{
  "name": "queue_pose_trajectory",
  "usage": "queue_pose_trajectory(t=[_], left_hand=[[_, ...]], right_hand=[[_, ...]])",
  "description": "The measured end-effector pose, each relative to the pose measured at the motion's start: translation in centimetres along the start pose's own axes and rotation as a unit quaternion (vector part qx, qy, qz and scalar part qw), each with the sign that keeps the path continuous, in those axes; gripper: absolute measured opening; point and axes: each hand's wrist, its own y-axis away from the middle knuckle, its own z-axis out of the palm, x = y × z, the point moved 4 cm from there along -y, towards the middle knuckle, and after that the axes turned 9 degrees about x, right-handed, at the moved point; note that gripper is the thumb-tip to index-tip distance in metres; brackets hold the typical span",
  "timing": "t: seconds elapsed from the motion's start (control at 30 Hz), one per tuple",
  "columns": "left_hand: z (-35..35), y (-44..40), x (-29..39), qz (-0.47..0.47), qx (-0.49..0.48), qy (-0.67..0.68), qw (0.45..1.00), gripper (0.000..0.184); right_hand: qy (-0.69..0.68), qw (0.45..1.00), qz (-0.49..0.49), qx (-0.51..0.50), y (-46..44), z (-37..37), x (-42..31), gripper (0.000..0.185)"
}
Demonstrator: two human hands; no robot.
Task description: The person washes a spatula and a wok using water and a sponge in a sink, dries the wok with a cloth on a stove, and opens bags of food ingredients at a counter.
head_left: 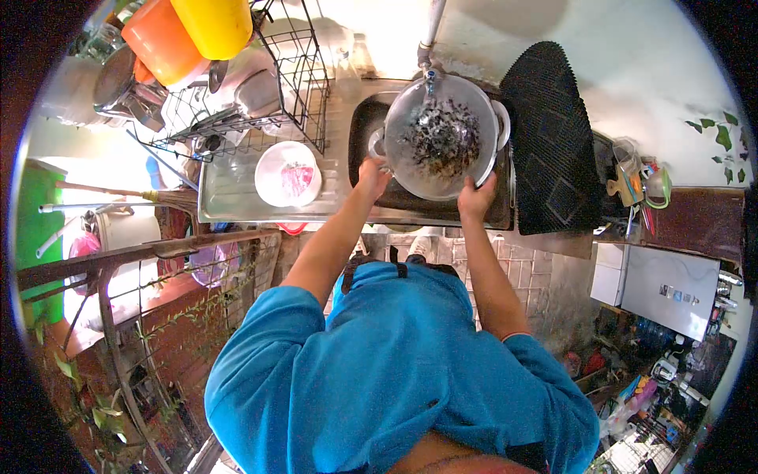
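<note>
A large round metal pot [403, 174] with two side handles is over the dark sink basin [365, 118], below the tap [430, 77]. Dark and brownish bits cover much of its inside. My left hand [374, 178] grips the pot at its left side, near the left handle. At the lower right rim, my right hand [477, 197] holds the pot with the fingers partly hidden beneath it. A white bowl [268, 175] with something pink inside stands on the metal drainboard, left of my left hand.
A black wire rack [304, 95] with dishes, an orange container [162, 43] and a yellow one [213, 28] is at the upper left. A black ribbed mat [553, 142] leans right of the sink. Knives and utensils [649, 189] lie farther right. A metal railing [118, 265] runs at left.
</note>
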Motion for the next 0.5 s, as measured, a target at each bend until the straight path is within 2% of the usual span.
queue_pose_trajectory(t=[0.07, 0.13, 0.2, 0.27, 0.33, 0.37, 0.43, 0.5], left_hand=[[1.0, -0.1, -0.2, 0.003, 0.024, -0.013, 1.000, 0.019], [2.6, 0.9, 0.4, 0.029, 0.023, -0.091, 0.995, 0.015], [2.9, -0.7, 0.3, 0.012, 0.028, -0.098, 0.995, 0.017], [3.4, -1.5, 0.3, -0.006, 0.031, -0.108, 0.994, 0.018], [5.4, -1.0, 0.9, 0.018, -0.064, -0.124, 0.990, 0.023], [6.5, -0.3, 1.3, 0.016, -0.066, -0.126, 0.990, 0.023], [9.2, 1.3, 1.8, -0.005, -0.146, -0.076, 0.986, 0.028], [10.3, 0.1, 1.6, -0.019, -0.153, -0.130, 0.979, 0.028]], right_hand=[[-0.019, 1.000, -0.001, -0.015, 1.2, -0.2, -0.5, 0.037], [-0.059, 0.998, -0.011, 0.010, 2.0, -0.4, -1.1, 0.038], [-0.013, 0.999, -0.041, 0.022, 2.2, -1.1, -0.4, 0.039], [0.131, 0.987, -0.004, -0.089, 2.2, -0.8, 3.1, 0.038], [0.176, 0.976, -0.038, -0.122, 2.4, -2.2, -0.7, 0.039], [0.218, 0.960, -0.074, -0.157, 2.7, -2.5, -2.3, 0.039], [0.196, 0.970, -0.083, -0.116, 3.1, -2.8, -2.1, 0.039], [0.174, 0.978, -0.092, -0.074, 3.3, -2.9, -1.3, 0.039]])
